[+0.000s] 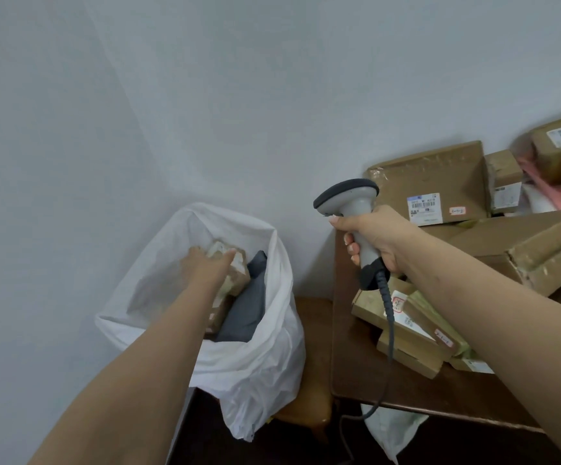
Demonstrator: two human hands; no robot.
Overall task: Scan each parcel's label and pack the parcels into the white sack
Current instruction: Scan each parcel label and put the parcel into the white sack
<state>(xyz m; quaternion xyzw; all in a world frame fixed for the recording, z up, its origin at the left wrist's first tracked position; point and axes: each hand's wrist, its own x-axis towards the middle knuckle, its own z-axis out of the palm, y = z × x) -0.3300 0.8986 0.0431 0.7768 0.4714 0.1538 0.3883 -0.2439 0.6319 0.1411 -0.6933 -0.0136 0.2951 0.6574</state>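
- Now our left hand (205, 266), fingers curled round a brown parcel (235, 273), sits inside the white sack (265, 357); we lower it beside the grey packet (248, 307) before letting go
- Our right hand (378, 238) grips the scanner (356, 213) upright, above the waiting parcels (406, 333)

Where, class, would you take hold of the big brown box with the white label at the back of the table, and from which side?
Grip the big brown box by its two short side edges, coming from the front and above. It leans label-forward against the wall, wide and flat, with its top edge free; the small box crowds its right side.
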